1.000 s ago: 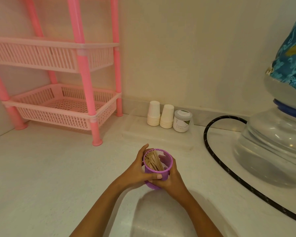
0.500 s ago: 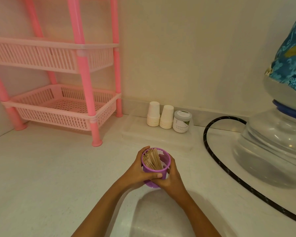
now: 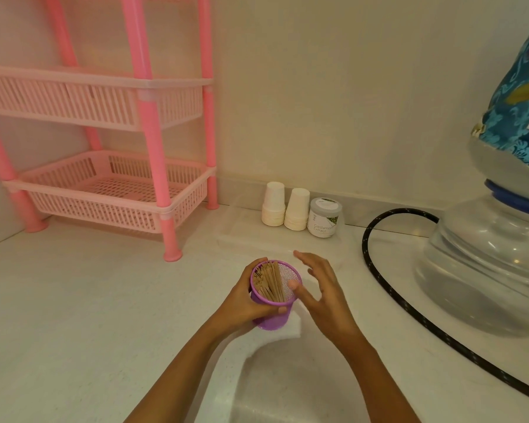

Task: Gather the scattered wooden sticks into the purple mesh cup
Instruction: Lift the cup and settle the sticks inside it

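The left hand (image 3: 242,303) is wrapped round the purple mesh cup (image 3: 272,320), fingers curled across its near side and thumb behind the rim. The right hand (image 3: 324,294) hangs just beside the cup, fingers spread and loose, holding nothing, its thumb tip at the rim. Whether the cup's base rests on the desk (image 3: 74,315) I cannot tell.

The desk is pale and speckled and meets a cream wall (image 3: 348,87). In the left corner stands a pink rack (image 3: 147,117) with slatted baskets. Against the wall sit two stacks of white paper cups (image 3: 274,209) and a small jar (image 3: 324,218), with a clear tray (image 3: 257,236) in front of them. A black hose (image 3: 379,270) loops towards a big clear water bottle (image 3: 486,270) under a blue patterned cloth (image 3: 519,102).

The wooden sticks (image 3: 271,282) stand bunched in the cup, leaning to its left side.
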Available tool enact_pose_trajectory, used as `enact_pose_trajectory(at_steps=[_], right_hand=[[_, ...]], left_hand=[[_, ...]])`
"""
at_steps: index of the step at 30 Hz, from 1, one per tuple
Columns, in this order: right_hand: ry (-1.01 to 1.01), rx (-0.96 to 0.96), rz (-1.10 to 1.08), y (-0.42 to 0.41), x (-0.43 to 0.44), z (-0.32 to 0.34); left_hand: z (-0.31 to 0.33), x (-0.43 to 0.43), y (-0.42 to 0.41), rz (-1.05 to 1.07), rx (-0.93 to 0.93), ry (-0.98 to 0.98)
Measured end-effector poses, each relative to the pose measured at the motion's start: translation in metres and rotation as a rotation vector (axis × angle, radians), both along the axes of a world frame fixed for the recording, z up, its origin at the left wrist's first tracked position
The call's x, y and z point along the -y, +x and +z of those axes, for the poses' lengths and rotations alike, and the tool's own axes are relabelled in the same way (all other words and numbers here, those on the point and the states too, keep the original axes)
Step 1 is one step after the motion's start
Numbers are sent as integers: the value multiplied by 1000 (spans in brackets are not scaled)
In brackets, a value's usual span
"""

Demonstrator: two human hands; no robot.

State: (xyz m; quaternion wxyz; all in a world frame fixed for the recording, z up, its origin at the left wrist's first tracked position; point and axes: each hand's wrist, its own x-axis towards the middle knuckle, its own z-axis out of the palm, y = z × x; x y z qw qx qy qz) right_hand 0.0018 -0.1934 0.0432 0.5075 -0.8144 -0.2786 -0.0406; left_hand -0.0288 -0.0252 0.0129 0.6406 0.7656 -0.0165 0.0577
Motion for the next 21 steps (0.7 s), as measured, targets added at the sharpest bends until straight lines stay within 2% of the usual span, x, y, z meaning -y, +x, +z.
enact_pose_trajectory(at_steps=[2,7,16,21], right_hand=[[-44,127,26,-5,-4,18],[-290,272,180,-10,-22,27],[-393,225,256,-14,-33,35],[-525,253,274,-10,-33,35]], left_hand=[[-3,1,1,-1,-4,2],[-7,1,3,-16,17,30],[-11,-2,7,6,42,66],[-10,-3,9,2,24,70]])
